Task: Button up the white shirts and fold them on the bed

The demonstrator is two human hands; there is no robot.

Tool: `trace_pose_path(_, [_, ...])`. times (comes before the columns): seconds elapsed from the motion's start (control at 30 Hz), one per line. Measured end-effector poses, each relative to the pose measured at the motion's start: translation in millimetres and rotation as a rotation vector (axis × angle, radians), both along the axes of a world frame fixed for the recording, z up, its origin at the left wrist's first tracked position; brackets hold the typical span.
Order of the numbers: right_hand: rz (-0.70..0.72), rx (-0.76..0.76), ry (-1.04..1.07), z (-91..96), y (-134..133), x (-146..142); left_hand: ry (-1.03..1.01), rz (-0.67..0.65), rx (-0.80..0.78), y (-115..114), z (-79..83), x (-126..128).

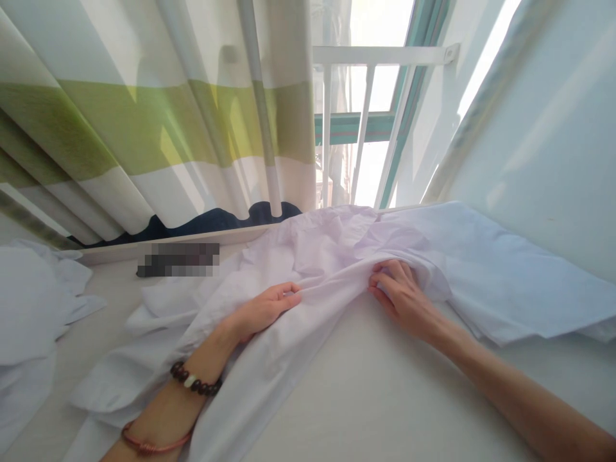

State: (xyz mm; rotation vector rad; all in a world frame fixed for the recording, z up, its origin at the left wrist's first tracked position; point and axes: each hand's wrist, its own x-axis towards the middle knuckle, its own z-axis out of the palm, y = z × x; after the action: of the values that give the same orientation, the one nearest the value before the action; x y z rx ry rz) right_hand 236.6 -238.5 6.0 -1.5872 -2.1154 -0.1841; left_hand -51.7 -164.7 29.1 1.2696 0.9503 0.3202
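Note:
A crumpled white sheet (332, 256) lies spread across a pale flat surface (375, 398). My left hand (267, 308) rests on the sheet near the middle, fingers curled and pinching a fold of it. A dark bead bracelet and a thin reddish band circle that wrist. My right hand (399, 292) is a little to the right, fingers closed on a bunched ridge of the same sheet. Both forearms reach in from the bottom edge.
A green, white and beige striped curtain (144, 128) hangs at the back left. A window with white bars (360, 128) is behind the sheet. More white cloth (33, 301) is piled at the left. A pale wall (553, 160) rises on the right.

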Motion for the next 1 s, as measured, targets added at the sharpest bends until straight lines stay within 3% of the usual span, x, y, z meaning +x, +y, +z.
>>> trace_pose_path(0.13, [0.085,-0.025,-0.033,-1.5,-4.7,4.6,-0.013,0.008,-0.026,0.7,-0.8,-0.7])
trace_pose_path(0.33, [-0.071,-0.007,-0.071,-17.1,3.0,-3.5,0.01,-0.018,-0.024,2.7,-0.5,-0.7])
trace_pose_path(0.53, [-0.13,-0.049,-0.11,-13.5,7.3,-8.0,0.003,-0.029,-0.01,3.4,-2.4,-1.6])
trace_pose_path(0.8, [-0.068,-0.088,-0.037,-16.5,3.4,-0.3,-0.001,-0.012,-0.004,3.1,-3.4,-2.0])
trace_pose_path(1.0, [-0.101,-0.137,0.017,-18.3,11.4,-1.1,-0.007,-0.019,-0.015,6.5,-8.9,-2.4])
